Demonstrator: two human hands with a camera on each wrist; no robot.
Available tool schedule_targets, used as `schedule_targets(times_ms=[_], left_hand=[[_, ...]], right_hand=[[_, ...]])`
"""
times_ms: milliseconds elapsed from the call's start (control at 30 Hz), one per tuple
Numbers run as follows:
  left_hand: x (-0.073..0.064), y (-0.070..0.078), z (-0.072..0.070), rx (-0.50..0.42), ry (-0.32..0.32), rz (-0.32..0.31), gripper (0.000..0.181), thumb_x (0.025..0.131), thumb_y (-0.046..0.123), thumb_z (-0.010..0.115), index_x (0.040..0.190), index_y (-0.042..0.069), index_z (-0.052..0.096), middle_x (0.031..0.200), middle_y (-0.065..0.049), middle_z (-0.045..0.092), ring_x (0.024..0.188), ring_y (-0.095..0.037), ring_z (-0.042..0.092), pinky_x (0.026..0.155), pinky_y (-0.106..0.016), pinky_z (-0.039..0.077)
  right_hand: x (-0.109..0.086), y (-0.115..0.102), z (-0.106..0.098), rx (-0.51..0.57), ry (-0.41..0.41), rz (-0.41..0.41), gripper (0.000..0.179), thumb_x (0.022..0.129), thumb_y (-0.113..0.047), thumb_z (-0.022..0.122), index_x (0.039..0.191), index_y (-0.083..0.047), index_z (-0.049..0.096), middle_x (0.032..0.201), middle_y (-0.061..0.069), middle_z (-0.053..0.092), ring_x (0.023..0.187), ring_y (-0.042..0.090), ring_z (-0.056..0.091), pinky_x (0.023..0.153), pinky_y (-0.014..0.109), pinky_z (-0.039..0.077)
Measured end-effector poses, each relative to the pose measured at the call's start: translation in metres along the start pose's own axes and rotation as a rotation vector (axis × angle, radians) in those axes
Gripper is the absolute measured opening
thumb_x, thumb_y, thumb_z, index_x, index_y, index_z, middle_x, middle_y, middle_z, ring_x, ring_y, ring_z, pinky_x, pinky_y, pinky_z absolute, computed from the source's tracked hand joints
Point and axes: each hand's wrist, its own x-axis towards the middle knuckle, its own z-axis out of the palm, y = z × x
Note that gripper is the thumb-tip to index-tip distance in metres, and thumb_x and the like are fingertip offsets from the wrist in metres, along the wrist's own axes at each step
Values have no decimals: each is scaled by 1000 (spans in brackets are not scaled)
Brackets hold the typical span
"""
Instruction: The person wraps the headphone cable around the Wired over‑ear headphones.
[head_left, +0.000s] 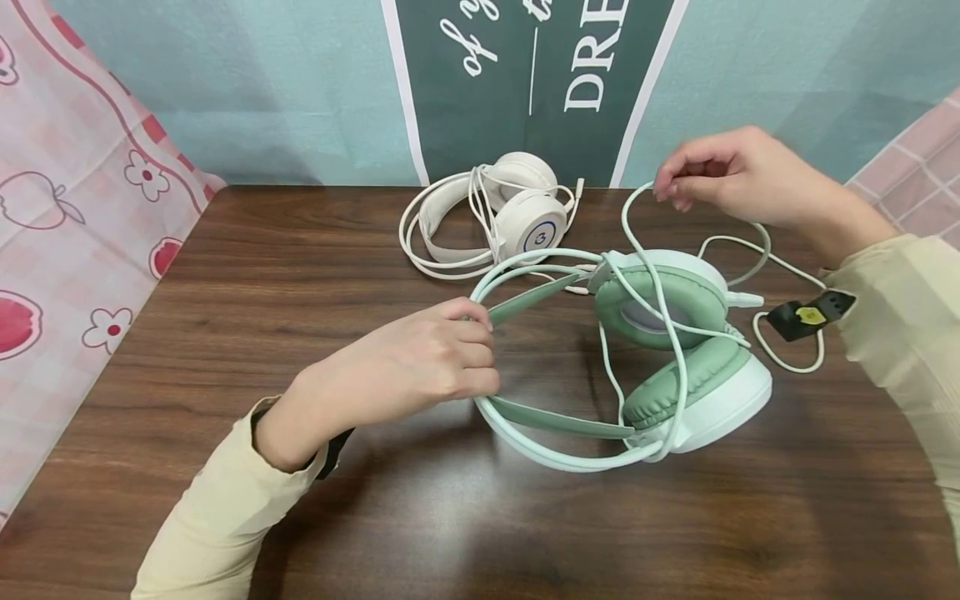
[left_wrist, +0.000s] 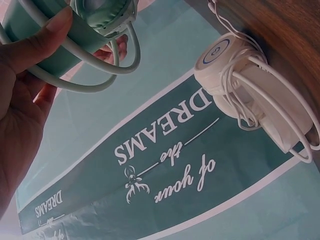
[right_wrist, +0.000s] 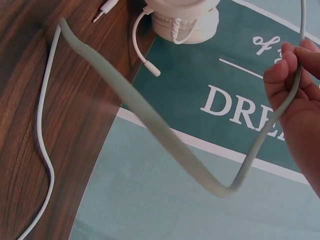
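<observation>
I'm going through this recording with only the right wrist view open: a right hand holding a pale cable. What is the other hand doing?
Observer: In the head view, the left hand grips the headband of a mint-green headset.

Reviewer: My view loses the cable past the frame. Does any of it cross that headset?

Observer: Yes, from the head camera a length of it passes in front of both ear cups.

Reviewer: I also catch part of a white headset at my top edge. Any marking on it?

Observer: The left wrist view shows a round, blue-ringed logo on one of its cups.
</observation>
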Motion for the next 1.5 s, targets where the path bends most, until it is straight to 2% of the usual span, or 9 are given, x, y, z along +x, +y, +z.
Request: schedule_targets(times_ms=[400, 567, 733, 867, 967, 1100, 1167, 1433, 1500], left_hand=[[-1, -2, 1, -13, 6, -25, 27, 80, -13, 47, 69, 12, 47, 67, 4, 45, 72, -13, 49, 93, -29, 34], [1, -2, 1, -5, 5, -18, 28, 80, -13, 46, 69, 13, 47, 67, 4, 45, 72, -14, 49, 94, -29, 34], [2, -1, -1, 14, 11, -12, 27, 80, -12, 47, 69, 13, 47, 68, 5, 46, 73, -14, 49, 94, -29, 33], [3, 0, -3, 14, 24, -13, 26, 80, -12, 48, 70, 12, 48, 69, 5, 48, 75, -13, 50, 95, -29, 33], [2, 0, -4, 0, 37, -18, 26, 81, -11, 46, 71, 12, 49, 71, 4, 49, 76, -13, 51, 94, -29, 33], [-1, -1, -5, -21, 57, -28, 25, 82, -11, 44, 73, 11, 51, 73, 3, 51, 77, -13, 52, 94, -30, 34], [-3, -2, -5, -31, 73, -35, 25, 82, -12, 44, 74, 10, 52, 74, 2, 52, 77, -13, 52, 94, -30, 35], [-7, -4, -8, -55, 113, -66, 25, 82, -13, 43, 75, 9, 53, 76, 1, 54, 77, -13, 53, 93, -30, 35], [-10, -6, -9, -66, 120, -84, 24, 82, -12, 44, 76, 9, 54, 76, 1, 56, 77, -13, 53, 94, -31, 35]], right_hand=[[2, -1, -1, -156, -137, -211, 37, 89, 9, 43, 119, -4, 60, 97, -5, 63, 78, 8, 59, 71, 12, 44], [4, -5, -1, -131, -224, -205, 39, 91, 8, 42, 125, -4, 55, 110, -5, 60, 84, 8, 60, 75, 12, 45], [5, -7, -1, -165, -315, -203, 41, 92, 7, 38, 129, -8, 52, 108, -5, 60, 85, 9, 59, 76, 12, 44], [3, -5, 0, -158, -383, -143, 42, 92, 6, 36, 128, -9, 53, 116, -6, 57, 87, 10, 58, 75, 14, 44], [0, -3, -1, -140, -401, -59, 39, 93, 3, 39, 126, -11, 55, 125, -6, 53, 102, 6, 54, 80, 13, 41], [-3, -1, -4, -124, -380, 63, 33, 93, -6, 47, 123, -15, 58, 123, -4, 56, 111, 1, 48, 81, 13, 41], [-4, 0, -6, -109, -373, 106, 32, 93, -7, 48, 122, -15, 59, 119, -4, 59, 106, 2, 52, 77, 15, 44], [-13, 21, -9, -26, -361, 28, 39, 83, 15, 45, 113, -7, 57, 91, 4, 63, 77, 13, 59, 63, 22, 48], [-16, 30, -10, -11, -349, -29, 37, 80, 18, 46, 107, -6, 55, 85, 4, 61, 73, 12, 58, 60, 23, 47]])
